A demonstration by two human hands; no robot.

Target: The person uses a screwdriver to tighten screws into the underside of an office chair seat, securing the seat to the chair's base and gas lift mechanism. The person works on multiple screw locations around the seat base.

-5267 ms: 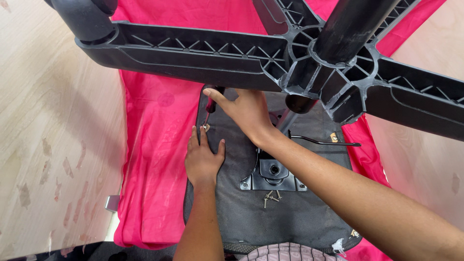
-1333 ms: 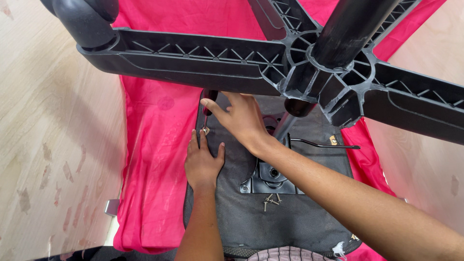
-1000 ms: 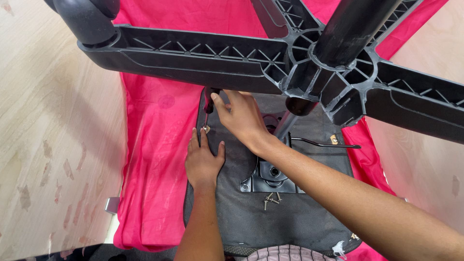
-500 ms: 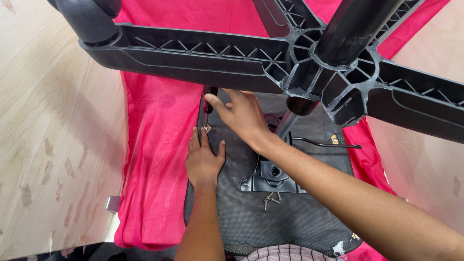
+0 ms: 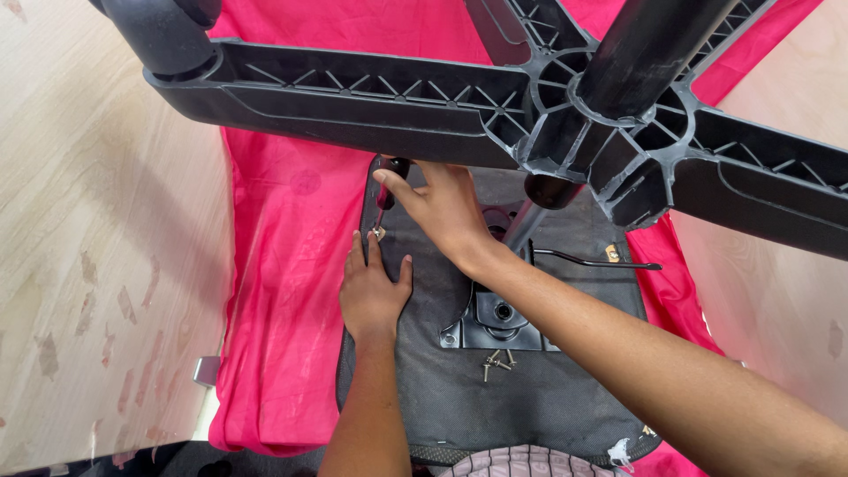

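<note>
From the head view, the right hand [image 5: 446, 208] closes its grip around a red-and-black screwdriver [image 5: 386, 190] near the left edge of the upturned seat underside [image 5: 521, 397]. The tool's long axis runs down to a small bracket [image 5: 378, 233] directly below the grip. The left hand [image 5: 373, 291] lies spread flat, fingertips touching that bracket, nearer to it. Loose screws [image 5: 495, 360] lie by the metal plate [image 5: 495, 322], under the chair base [image 5: 424, 97].

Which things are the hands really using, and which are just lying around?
In use:
- screwdriver, held in the right hand
- small bracket at its tip, steadied by the left hand
- upturned chair seat

Lying about:
- loose screws
- lever
- red cloth
- chair base overhead
</note>
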